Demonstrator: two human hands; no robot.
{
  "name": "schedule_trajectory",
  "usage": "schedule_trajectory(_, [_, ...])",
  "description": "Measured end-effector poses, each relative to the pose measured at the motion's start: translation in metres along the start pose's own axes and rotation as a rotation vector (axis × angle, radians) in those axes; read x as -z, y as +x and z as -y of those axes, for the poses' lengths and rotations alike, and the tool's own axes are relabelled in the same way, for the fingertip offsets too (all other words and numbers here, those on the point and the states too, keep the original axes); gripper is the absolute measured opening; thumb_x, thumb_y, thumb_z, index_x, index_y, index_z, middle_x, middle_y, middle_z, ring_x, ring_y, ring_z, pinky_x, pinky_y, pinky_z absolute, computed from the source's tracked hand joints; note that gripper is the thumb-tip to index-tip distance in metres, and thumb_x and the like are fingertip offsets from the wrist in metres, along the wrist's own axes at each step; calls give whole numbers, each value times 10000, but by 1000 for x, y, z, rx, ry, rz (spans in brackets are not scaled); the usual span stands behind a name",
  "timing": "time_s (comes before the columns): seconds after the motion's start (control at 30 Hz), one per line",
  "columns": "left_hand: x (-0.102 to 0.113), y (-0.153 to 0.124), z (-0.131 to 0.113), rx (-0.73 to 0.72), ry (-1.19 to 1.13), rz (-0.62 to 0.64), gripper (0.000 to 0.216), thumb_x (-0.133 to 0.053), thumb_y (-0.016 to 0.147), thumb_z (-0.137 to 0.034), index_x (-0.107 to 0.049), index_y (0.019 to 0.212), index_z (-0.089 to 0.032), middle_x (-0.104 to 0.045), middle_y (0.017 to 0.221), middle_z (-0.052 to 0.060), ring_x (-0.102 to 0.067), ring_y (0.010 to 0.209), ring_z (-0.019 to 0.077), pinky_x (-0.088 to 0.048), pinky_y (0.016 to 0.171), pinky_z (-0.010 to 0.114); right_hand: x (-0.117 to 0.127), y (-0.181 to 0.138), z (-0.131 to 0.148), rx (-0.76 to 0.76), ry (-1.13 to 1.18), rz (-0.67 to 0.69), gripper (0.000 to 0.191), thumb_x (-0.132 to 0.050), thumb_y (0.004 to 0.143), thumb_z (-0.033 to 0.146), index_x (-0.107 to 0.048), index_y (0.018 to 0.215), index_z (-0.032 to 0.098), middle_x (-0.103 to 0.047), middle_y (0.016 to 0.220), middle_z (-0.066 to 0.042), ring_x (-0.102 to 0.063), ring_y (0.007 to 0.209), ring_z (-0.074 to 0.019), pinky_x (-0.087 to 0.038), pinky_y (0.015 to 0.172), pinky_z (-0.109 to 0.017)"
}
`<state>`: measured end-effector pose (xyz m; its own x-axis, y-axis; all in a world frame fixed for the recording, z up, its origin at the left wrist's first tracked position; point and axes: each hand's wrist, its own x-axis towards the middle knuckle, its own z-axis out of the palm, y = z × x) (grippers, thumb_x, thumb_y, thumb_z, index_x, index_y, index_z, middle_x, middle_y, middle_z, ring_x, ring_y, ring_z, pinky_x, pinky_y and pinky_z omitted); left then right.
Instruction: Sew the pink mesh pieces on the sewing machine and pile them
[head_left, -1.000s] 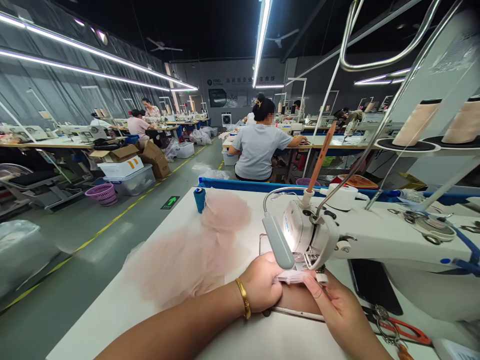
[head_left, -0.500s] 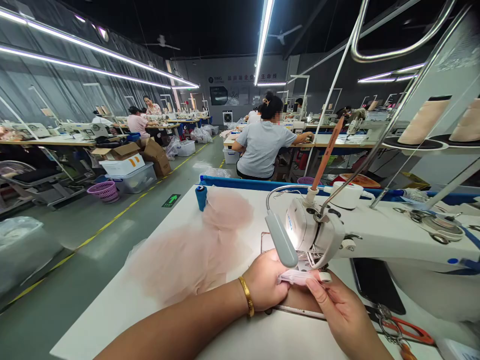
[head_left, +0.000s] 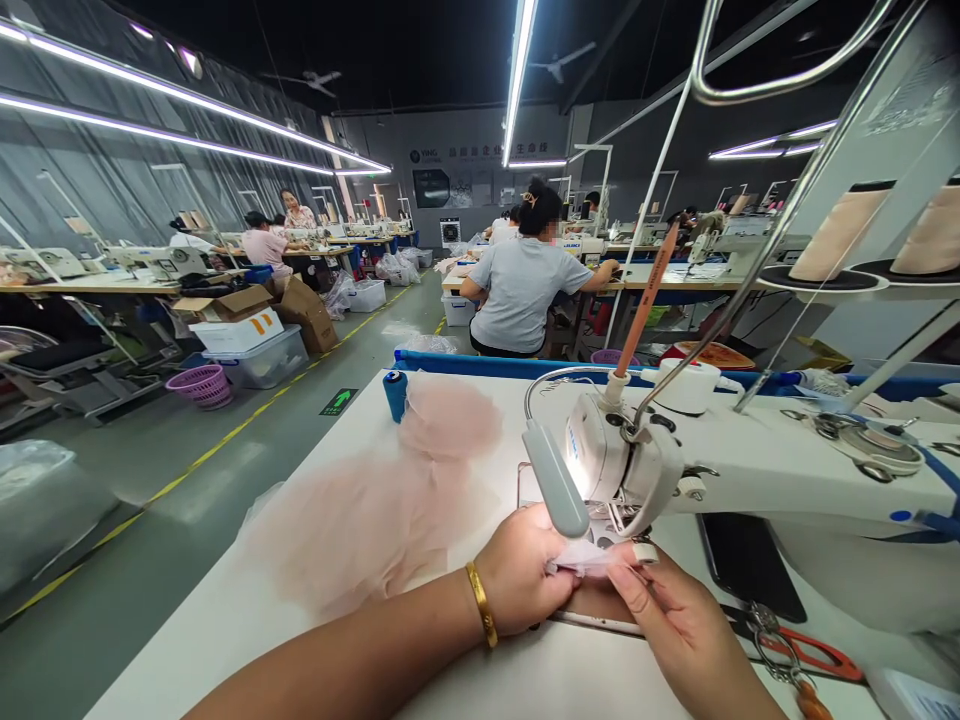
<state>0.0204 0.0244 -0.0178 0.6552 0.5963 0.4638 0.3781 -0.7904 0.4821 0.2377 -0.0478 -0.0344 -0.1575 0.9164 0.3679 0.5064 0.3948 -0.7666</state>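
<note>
A narrow gathered piece of sheer pale pink fabric (head_left: 585, 556) stretches between my two hands, just in front of the sewing machine's (head_left: 611, 450) needle area. My left hand (head_left: 521, 570), with a gold bracelet at the wrist, is closed on the fabric's left end; its fingertips are partly hidden behind the grey lamp (head_left: 555, 480). On the other side my right hand (head_left: 671, 610) pinches the right end between thumb and fingers, beside the presser foot. Left of the machine, more sheer pink fabric (head_left: 360, 530) lies spread over the white table (head_left: 187, 650).
A blue thread cone (head_left: 395, 396) stands at the table's far left corner. Right of my hands lie a black phone (head_left: 750, 565) and orange-handled snips (head_left: 821, 652) with a key ring. A pencil (head_left: 649, 295) stands upright on the machine. A person in grey (head_left: 529, 295) sits ahead.
My hands keep hold of the fabric, which looks a little more spread between them. The whole view has shifted slightly.
</note>
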Motion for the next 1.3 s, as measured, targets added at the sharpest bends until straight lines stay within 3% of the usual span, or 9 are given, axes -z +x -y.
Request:
schedule_trajectory(0.2, [3,-19,-7,-61,187,193,137,-770,827,-181,-685,720,-194,-536,808,8,-510,748,165,-355,636,295,8,4,13,394,-349,198,225,-490,1070,210,-628,896,246,-684,792,-2,-671,719,-176,-561,692,-279])
schedule_trajectory(0.33, [3,-26,-14,-99,330,246,231,-804,802,-248,-621,677,-184,-470,778,16,-406,681,162,-220,572,325,9,4,11,476,-481,226,201,-518,1043,177,-609,878,246,-670,783,-9,-664,709,-185,-557,701,-299])
schedule_trajectory(0.47, [3,-24,-15,-103,335,228,233,-778,823,-227,-602,677,-181,-462,778,12,-378,662,155,-193,564,332,9,5,7,465,-494,207,228,-494,1059,180,-606,875,255,-666,766,1,-661,695,-180,-544,702,-287])
schedule_trajectory(0.8, [1,-15,-2,-127,310,115,183,-765,867,-239,-676,720,-174,-527,810,30,-458,704,167,-357,626,307,4,7,-7,422,-506,124,249,-466,1090,236,-672,953,264,-709,776,-12,-677,679,-184,-510,632,-270])
schedule_trajectory(1.0, [1,-9,6,-100,260,86,35,-754,849,-207,-737,825,-188,-596,846,39,-522,744,179,-451,723,298,2,12,-10,380,-505,139,220,-467,1063,203,-669,1110,276,-774,897,-19,-735,744,-192,-560,635,-270])
schedule_trajectory(1.13, [1,-6,9,-57,159,122,38,-724,881,-184,-737,852,-205,-634,875,27,-578,799,181,-500,809,292,-1,14,-8,365,-470,85,273,-511,1028,220,-687,1224,293,-814,1058,-48,-779,868,-234,-631,725,-320])
schedule_trajectory(1.3, [5,3,10,107,-134,95,154,-655,946,-174,-646,794,-192,-664,849,4,-615,773,155,-548,795,257,-8,14,-5,141,-332,39,315,-444,1114,354,-755,1098,307,-813,1029,-50,-782,892,-236,-641,770,-330])
